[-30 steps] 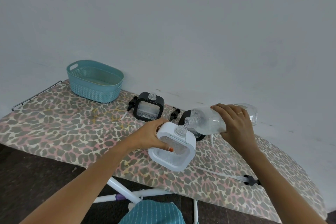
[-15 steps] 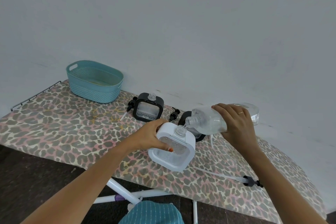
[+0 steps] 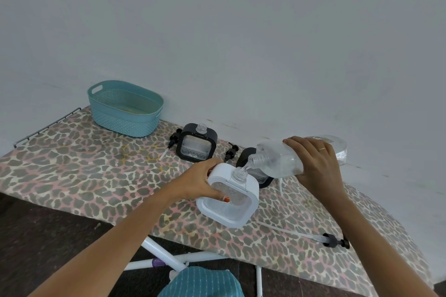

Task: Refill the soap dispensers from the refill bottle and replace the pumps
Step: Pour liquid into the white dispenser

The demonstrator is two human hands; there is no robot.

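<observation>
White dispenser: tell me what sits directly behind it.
Behind the white dispenser stands a black dispenser, mostly covered by it and by the refill bottle in the right hand. Its neck and contents are hidden.

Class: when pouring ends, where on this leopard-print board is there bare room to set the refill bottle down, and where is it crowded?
Free: the wide patch in front of the teal basket, left of the white dispenser. Crowded: the back strip around the black dispenser with its loose pumps, and the right, where a long-tubed pump lies.
</observation>
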